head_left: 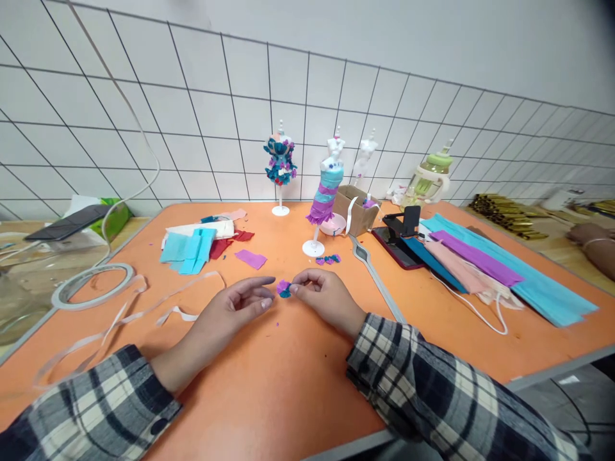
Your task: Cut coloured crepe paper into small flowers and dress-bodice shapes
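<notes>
Between the fingertips of my right hand (321, 296) is a small purple and teal paper flower (283, 289). My left hand (246, 301) is just left of it, fingers stretched and thumb apart, holding nothing. Several similar purple and teal paper flowers (328, 259) lie in a short row beyond my right hand. Behind them stands a small white dress form (331, 186) wrapped in light blue and purple crepe paper. Farther back, another dress form (280, 160) is covered in teal and purple pieces. A purple paper strip (250, 258) lies beyond my left hand.
Folded light blue paper (188, 250) and red scraps lie at the left, near a tape roll (93, 286) and loose clear tape. A cardboard box (356, 210), a phone (398, 247), long paper sheets (509, 269) and a bottle (429, 179) occupy the right. Another person's hand (592, 240) shows far right.
</notes>
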`<state>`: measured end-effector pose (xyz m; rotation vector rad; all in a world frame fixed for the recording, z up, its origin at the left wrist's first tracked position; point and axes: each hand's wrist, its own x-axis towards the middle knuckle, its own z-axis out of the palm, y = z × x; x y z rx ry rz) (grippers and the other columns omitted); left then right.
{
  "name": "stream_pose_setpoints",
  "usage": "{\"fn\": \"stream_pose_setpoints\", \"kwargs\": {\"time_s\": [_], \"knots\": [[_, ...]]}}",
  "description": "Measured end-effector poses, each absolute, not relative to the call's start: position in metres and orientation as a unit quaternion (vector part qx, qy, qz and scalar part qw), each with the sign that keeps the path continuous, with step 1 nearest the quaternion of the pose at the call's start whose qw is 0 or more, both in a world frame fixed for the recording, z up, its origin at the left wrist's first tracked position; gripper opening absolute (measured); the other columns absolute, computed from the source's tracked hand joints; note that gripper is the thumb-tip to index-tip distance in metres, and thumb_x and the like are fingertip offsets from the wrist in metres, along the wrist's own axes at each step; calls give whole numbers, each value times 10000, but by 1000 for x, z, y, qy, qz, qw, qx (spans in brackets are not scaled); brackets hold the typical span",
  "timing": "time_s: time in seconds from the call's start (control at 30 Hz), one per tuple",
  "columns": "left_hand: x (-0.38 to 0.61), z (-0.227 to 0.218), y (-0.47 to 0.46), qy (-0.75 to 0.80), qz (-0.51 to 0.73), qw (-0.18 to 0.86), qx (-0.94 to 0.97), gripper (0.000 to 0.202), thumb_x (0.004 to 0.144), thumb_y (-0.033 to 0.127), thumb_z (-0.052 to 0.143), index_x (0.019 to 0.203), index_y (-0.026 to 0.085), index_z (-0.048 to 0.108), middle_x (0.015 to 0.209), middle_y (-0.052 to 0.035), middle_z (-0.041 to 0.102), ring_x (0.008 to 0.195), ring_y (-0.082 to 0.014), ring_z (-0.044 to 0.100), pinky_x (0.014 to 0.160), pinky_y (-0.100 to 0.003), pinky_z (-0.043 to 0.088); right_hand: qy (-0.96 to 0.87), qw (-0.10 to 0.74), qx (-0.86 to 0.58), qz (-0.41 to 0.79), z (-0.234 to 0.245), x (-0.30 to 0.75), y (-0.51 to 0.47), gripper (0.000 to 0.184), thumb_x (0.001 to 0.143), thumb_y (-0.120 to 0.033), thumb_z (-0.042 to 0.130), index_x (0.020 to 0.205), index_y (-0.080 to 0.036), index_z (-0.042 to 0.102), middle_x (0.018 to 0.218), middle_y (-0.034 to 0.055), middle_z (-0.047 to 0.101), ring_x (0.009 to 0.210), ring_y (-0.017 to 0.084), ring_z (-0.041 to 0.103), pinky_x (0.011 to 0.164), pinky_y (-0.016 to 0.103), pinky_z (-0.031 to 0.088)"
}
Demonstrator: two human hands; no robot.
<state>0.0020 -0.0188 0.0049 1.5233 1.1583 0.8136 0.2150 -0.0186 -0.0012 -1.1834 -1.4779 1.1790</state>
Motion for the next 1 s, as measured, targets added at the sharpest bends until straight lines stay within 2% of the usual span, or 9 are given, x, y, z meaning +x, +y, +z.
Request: {"fn": "stream_pose_setpoints", "kwargs": {"time_s": [0.2, 0.37, 0.53, 0.63, 0.77, 0.9, 1.0], "knots": [[-2, -3, -16, 488, 274, 470, 682, 382, 805, 476, 672, 1056, 191, 708, 1028, -96, 768, 940, -260, 708, 861, -380, 556, -610, 433, -566, 347, 2, 269, 16, 297, 780, -432, 600, 849, -161, 701, 824, 45, 690, 737, 162, 583, 684, 273, 437], [-4, -6, -16, 476, 228, 439, 727, 322, 849, 464, 616, 1026, 215, 715, 1062, -78, 764, 967, -250, 706, 855, -349, 566, -598, 379, -640, 299, -5, 318, 37, 229, 766, -367, 578, 719, -160, 663, 690, 23, 635, 652, 157, 545, 623, 270, 395], [-10, -7, -10, 455, 194, 398, 772, 289, 888, 453, 577, 1021, 237, 715, 1063, -57, 757, 985, -238, 695, 875, -332, 557, -639, 315, -657, 245, -3, 325, 34, 240, 816, -376, 582, 838, -185, 727, 738, 26, 646, 698, 166, 551, 637, 272, 370], [-13, -9, -7, 453, 183, 394, 779, 296, 904, 455, 559, 1039, 238, 709, 1065, -59, 753, 972, -234, 695, 858, -326, 559, -684, 278, -634, 230, -1, 314, 28, 179, 802, -346, 639, 865, -218, 747, 795, 23, 653, 752, 161, 558, 677, 271, 366], [-14, -10, -5, 450, 176, 393, 783, 292, 912, 446, 550, 1040, 236, 709, 1032, -59, 756, 938, -230, 699, 826, -318, 562, -704, 251, -624, 227, -6, 300, 23, 142, 746, -344, 723, 812, -219, 726, 772, 13, 623, 708, 150, 527, 645, 270, 337], [-14, -9, -5, 446, 174, 391, 786, 291, 915, 449, 549, 1028, 236, 711, 1021, -56, 758, 933, -227, 698, 823, -312, 557, -701, 265, -614, 247, -9, 297, 23, 113, 737, -303, 737, 746, -205, 683, 819, 15, 645, 758, 154, 566, 685, 269, 377], [-14, -8, -6, 444, 176, 393, 786, 289, 912, 450, 555, 1026, 237, 712, 1024, -57, 758, 940, -227, 697, 832, -310, 557, -689, 297, -602, 274, -7, 294, 23, 131, 765, -316, 720, 778, -196, 669, 895, 19, 682, 824, 158, 610, 756, 277, 424]]}}
